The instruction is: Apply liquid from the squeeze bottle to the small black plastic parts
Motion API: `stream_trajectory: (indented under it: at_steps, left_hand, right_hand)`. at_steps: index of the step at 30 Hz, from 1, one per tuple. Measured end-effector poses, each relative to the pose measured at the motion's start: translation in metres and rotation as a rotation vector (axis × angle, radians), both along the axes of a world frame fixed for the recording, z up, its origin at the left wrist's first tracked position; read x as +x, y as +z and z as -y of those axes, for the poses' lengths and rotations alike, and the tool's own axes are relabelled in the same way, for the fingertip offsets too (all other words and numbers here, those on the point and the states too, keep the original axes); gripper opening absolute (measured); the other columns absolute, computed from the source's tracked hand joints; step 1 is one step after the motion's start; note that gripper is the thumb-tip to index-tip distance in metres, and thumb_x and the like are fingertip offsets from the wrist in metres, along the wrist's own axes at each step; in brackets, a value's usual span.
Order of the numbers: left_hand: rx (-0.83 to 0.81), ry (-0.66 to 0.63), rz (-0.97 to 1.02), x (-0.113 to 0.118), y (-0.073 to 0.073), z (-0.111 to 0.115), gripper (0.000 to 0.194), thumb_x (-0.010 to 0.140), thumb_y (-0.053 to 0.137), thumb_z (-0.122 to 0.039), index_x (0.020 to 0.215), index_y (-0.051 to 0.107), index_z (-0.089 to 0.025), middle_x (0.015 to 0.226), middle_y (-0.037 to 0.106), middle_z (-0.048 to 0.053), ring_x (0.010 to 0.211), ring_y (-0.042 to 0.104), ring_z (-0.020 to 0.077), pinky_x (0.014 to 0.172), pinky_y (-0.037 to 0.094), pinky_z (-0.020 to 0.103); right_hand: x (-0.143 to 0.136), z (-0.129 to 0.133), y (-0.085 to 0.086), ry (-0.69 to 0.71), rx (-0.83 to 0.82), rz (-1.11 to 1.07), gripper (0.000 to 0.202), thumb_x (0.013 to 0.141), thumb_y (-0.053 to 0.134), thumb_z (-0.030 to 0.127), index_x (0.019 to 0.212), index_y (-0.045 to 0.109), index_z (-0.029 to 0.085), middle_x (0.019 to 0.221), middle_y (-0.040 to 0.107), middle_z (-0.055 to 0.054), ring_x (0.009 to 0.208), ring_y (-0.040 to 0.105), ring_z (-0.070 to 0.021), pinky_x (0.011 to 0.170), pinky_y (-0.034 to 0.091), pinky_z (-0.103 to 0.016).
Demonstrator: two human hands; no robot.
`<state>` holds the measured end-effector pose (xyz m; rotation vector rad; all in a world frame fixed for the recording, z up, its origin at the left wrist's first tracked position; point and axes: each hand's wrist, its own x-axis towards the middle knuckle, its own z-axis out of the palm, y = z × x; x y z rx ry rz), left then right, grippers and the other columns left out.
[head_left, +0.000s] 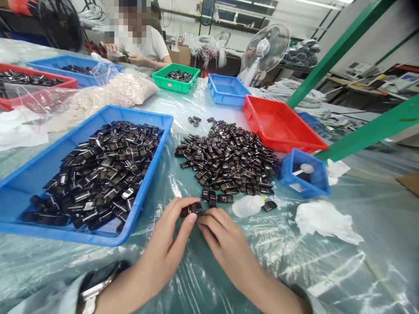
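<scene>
Desk (343, 270): large tray (39, 174) of small parts stood at left; loose pile of parts (229, 159) lay right of it. Small bin (306, 174) sat right of the pile, shallow tray (281, 126) behind it. Bottle (247, 206) and crumpled cloth (324, 220) lay before the pile. Bag of pellets (108, 93) rested behind the large tray.

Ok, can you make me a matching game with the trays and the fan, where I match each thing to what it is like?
Things:
1. red tray
2. green tray
3. big blue tray
4. fan

States:
A. heaped with dark parts
B. nothing inside
C. white, standing at the table's far side
D. few dark parts, in front of the seated person

Pairs: 1-B, 2-D, 3-A, 4-C
</scene>
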<state>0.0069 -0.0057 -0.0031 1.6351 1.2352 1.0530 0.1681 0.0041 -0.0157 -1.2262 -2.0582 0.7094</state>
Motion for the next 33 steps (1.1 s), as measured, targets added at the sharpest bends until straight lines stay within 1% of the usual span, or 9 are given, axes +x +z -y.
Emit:
stream_trajectory:
  at_steps: [5,9,14,17,22,26,30,32,33]
  left_hand:
    - [0.129,-0.118,-0.054,-0.002,0.0,0.002,0.028,0.099,0.04,-0.016,0.123,0.046,-0.029,0.109,0.055,0.001,0.103,0.05,0.0182,0.089,0.036,0.03]
    - [0.192,-0.217,-0.091,-0.003,0.001,0.002,0.029,0.098,0.04,-0.012,0.123,0.045,-0.024,0.108,0.054,0.002,0.099,0.05,0.0184,0.085,0.038,0.03]
    - [0.28,-0.276,-0.127,-0.004,0.0,0.002,0.031,0.097,0.041,-0.009,0.126,0.043,-0.02,0.106,0.053,0.004,0.097,0.049,0.018,0.085,0.038,0.029]
    - [0.308,-0.29,-0.141,-0.005,-0.001,0.001,0.03,0.097,0.041,-0.009,0.126,0.043,-0.017,0.106,0.053,0.005,0.097,0.048,0.0182,0.085,0.038,0.029]
    - [0.379,-0.317,-0.134,-0.005,0.0,0.0,0.03,0.099,0.039,-0.01,0.127,0.044,-0.015,0.106,0.054,0.006,0.096,0.049,0.0181,0.084,0.039,0.03]
    - [0.409,-0.327,-0.168,-0.003,-0.003,0.0,0.031,0.1,0.038,-0.012,0.131,0.045,-0.017,0.106,0.056,0.006,0.093,0.05,0.0185,0.081,0.04,0.032]
    - [0.575,-0.301,-0.244,-0.002,0.003,0.0,0.028,0.102,0.037,-0.014,0.126,0.049,-0.01,0.099,0.059,0.007,0.086,0.052,0.0181,0.073,0.042,0.032]
    - [0.732,-0.234,-0.387,-0.009,0.015,-0.002,0.025,0.099,0.042,-0.01,0.122,0.053,-0.009,0.1,0.06,0.008,0.087,0.054,0.0191,0.075,0.043,0.034]
    - [0.795,-0.159,-0.475,-0.016,0.022,-0.003,0.027,0.097,0.044,-0.007,0.123,0.053,-0.011,0.103,0.06,0.008,0.092,0.054,0.0211,0.078,0.044,0.036]
  right_hand:
    - [0.016,0.0,0.016,-0.072,-0.189,-0.244,0.009,0.09,0.051,0.016,0.087,0.057,0.022,0.083,0.059,-0.001,0.067,0.057,-0.0139,0.061,0.05,-0.028]
    - [0.024,0.003,0.03,-0.054,-0.378,-0.428,0.006,0.092,0.052,0.024,0.093,0.058,0.025,0.076,0.059,0.004,0.059,0.06,-0.0083,0.057,0.052,-0.021]
    - [0.023,0.004,0.036,0.032,-0.796,-0.899,0.005,0.087,0.064,0.027,0.088,0.066,0.023,0.069,0.066,0.004,0.064,0.063,-0.0073,0.062,0.052,-0.018]
    - [0.021,0.003,0.037,0.045,-0.939,-1.018,0.005,0.084,0.069,0.024,0.084,0.067,0.019,0.065,0.069,0.003,0.06,0.063,-0.0063,0.061,0.051,-0.017]
    - [0.022,0.004,0.037,0.054,-1.006,-1.032,0.009,0.081,0.072,0.024,0.08,0.066,0.017,0.064,0.069,0.003,0.057,0.063,-0.0057,0.059,0.051,-0.017]
    - [0.021,0.004,0.033,0.043,-1.056,-0.997,0.02,0.078,0.074,0.032,0.086,0.059,0.021,0.059,0.065,0.007,0.053,0.061,-0.0062,0.055,0.05,-0.018]
    - [0.019,0.005,0.031,0.068,-1.081,-0.927,0.023,0.078,0.073,0.037,0.082,0.057,0.02,0.056,0.062,0.005,0.048,0.056,-0.0081,0.046,0.047,-0.019]
    - [0.024,0.008,0.034,0.037,-0.954,-0.85,0.018,0.077,0.074,0.029,0.076,0.059,0.02,0.057,0.06,0.005,0.049,0.054,-0.0078,0.045,0.045,-0.019]
    - [0.028,0.011,0.036,0.003,-0.77,-0.781,0.015,0.076,0.075,0.024,0.075,0.06,0.021,0.058,0.059,0.005,0.051,0.053,-0.0081,0.048,0.044,-0.02]
